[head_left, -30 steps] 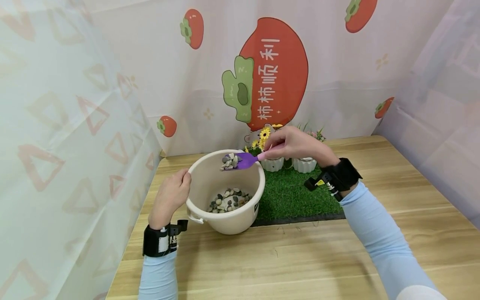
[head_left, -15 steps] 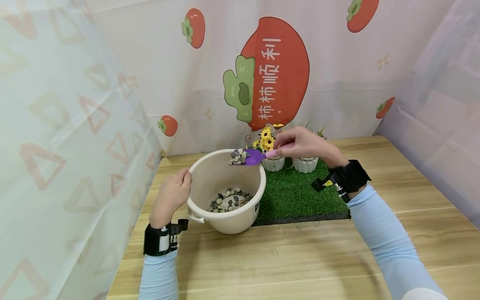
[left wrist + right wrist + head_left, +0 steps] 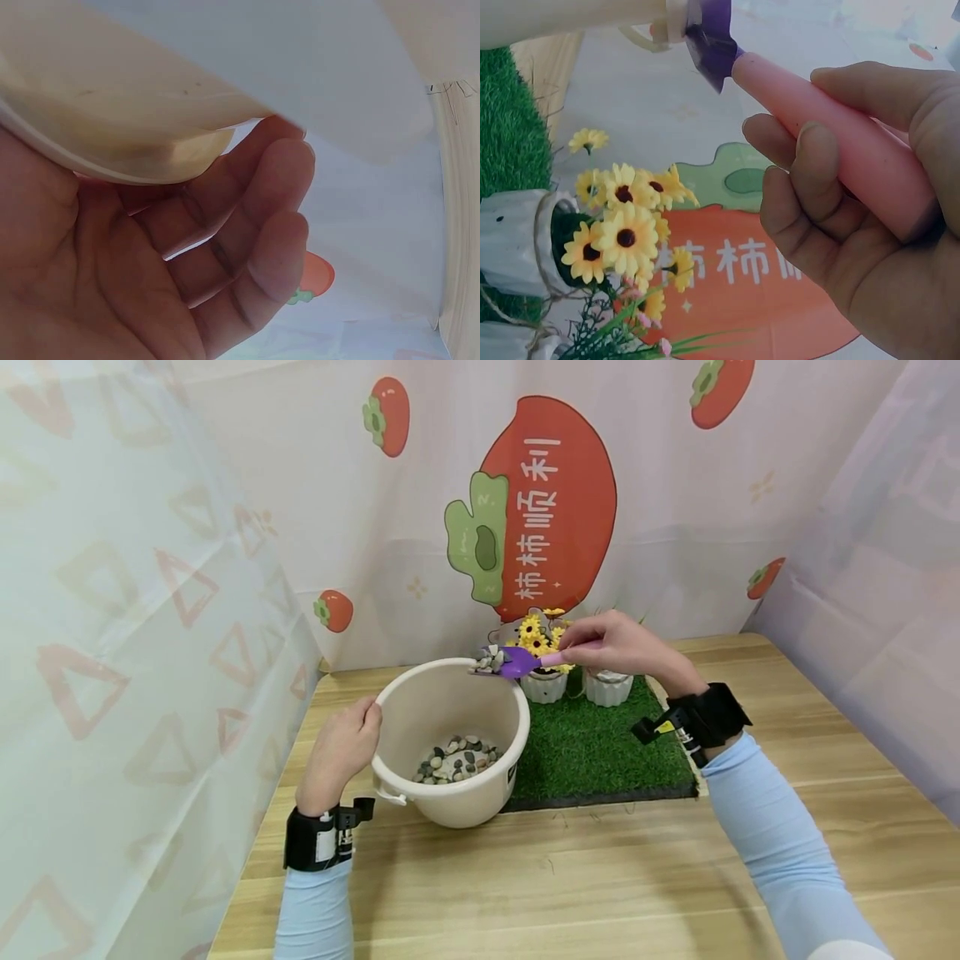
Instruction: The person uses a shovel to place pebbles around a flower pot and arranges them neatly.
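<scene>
My left hand [image 3: 341, 752] grips the left rim of a cream bucket [image 3: 450, 806]; in the left wrist view its fingers [image 3: 277, 180] curl around the rim. Several pebbles [image 3: 459, 760] cover part of the bucket's bottom. With its fingers around the pink handle [image 3: 832, 135], my right hand [image 3: 618, 647] holds a small trowel [image 3: 521, 662] with a purple blade. Grey and whitish pebbles [image 3: 491, 658] lie on the blade, which is level over the bucket's far right rim. The right wrist view shows the blade [image 3: 709, 41] only in part.
Right of the bucket lies a green artificial grass mat [image 3: 600, 747]. On its far side stand a white pot [image 3: 545, 687] with yellow flowers [image 3: 626, 225] and a second white pot [image 3: 609, 689]. A printed curtain [image 3: 420, 527] closes off the back, above the wooden table [image 3: 570, 877].
My right hand has moved right and slightly up with the loaded trowel, taking the blade from over the bucket's opening to its far right rim. My left hand stays on the rim.
</scene>
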Motion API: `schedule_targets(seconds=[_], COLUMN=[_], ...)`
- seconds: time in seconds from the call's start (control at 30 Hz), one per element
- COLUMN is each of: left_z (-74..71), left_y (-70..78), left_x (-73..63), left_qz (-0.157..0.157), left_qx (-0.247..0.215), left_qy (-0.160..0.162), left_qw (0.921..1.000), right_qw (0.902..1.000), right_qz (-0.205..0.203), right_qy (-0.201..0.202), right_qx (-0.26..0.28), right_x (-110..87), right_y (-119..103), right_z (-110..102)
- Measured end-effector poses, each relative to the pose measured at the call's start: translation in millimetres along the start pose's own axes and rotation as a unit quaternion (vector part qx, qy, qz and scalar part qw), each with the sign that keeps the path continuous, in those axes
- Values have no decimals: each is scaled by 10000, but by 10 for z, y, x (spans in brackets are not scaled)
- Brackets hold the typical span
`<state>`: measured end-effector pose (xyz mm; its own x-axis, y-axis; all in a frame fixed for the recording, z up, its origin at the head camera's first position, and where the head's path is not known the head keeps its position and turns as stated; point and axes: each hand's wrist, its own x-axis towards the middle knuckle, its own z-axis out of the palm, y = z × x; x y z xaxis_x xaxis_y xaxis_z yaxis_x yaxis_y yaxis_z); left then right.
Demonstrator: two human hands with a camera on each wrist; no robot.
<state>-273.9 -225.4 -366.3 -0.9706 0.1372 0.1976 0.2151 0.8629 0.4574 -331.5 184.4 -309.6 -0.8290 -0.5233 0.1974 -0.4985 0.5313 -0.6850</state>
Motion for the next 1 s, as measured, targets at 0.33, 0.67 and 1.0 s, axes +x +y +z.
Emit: schedule_targets(seconds=[0.33,0.67,1.0], left_z=[-9,-16,-12], left_y=[0,-14,-10], left_x=[-19,0,-17], left_qz=[-15,49,13], left_qx=[-25,8,-29], left_qy=[-7,94,28], left_qw=[10000,9999,10000], right_qw=[9996,9990,9978], right_qz=[78,276,542], right_qy=[254,356,376], right_qx=[-74,-29,110], right_x=[-103,-182,-244], right_y=[67,154,278], right_z=[-49,-138,-112])
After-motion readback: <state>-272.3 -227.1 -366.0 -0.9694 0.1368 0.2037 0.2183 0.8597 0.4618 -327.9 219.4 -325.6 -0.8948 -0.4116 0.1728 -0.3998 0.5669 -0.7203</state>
